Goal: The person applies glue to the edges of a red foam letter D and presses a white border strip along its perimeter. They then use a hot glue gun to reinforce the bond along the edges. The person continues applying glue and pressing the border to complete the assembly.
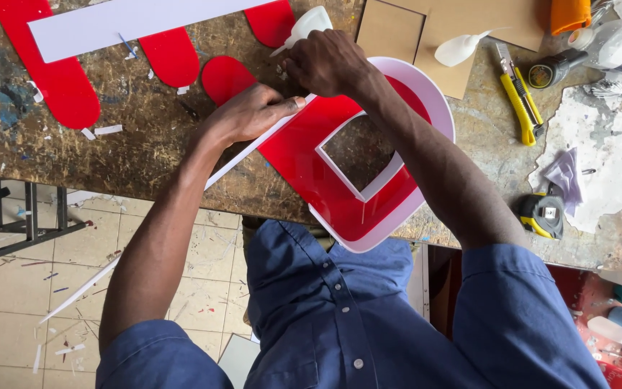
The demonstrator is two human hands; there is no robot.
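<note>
Seen from above over a scarred wooden workbench (131,151): red letter shape (304,158) with white edging lying flat near the bench's front edge, its lower rim partly overhanging, its upper corner hidden beneath both hands. Left hand (250,115) pressed down, fingers closed along a thin white strip (246,151) at the letter's left edge. Right hand (325,63) just above, fingers curled round a small white squeeze bottle (304,25), nozzle tip hidden, glue line impossible to make out.
</note>
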